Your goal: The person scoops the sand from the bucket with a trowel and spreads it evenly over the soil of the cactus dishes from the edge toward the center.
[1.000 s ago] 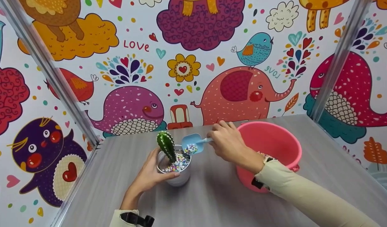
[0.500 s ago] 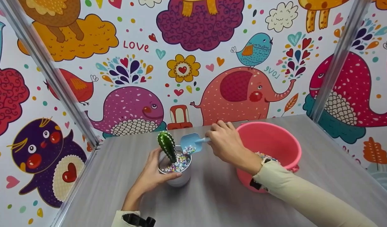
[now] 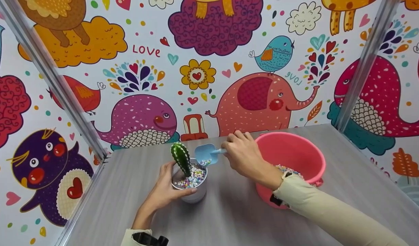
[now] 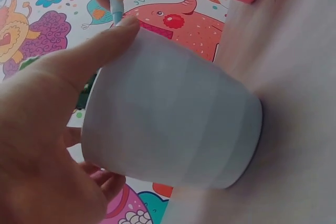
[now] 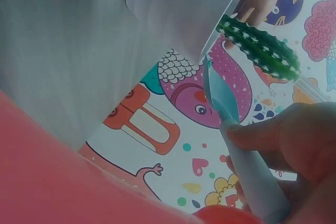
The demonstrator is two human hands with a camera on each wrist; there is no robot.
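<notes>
My left hand grips a white pot on the table, thumb along the near rim and fingers around its far side. A green cactus with white spine tufts leans slightly left inside it. Small pastel pebbles cover the pot's right and front part. With my right hand I hold a light blue toy shovel by its handle. The shovel's blade tips down at the pot's right rim, a few pebbles at its lower edge. In the right wrist view, the blade points at the rim.
A pink bucket stands on the table just right of the pot, under my right forearm, with more pebbles inside. Behind the grey table rises a wall printed with cartoon animals, framed by metal posts.
Pebbles have slid off the shovel into the pot, leaving fewer on the blade. The blade has shifted slightly left and tilted down. My left hand keeps hold of the pot.
</notes>
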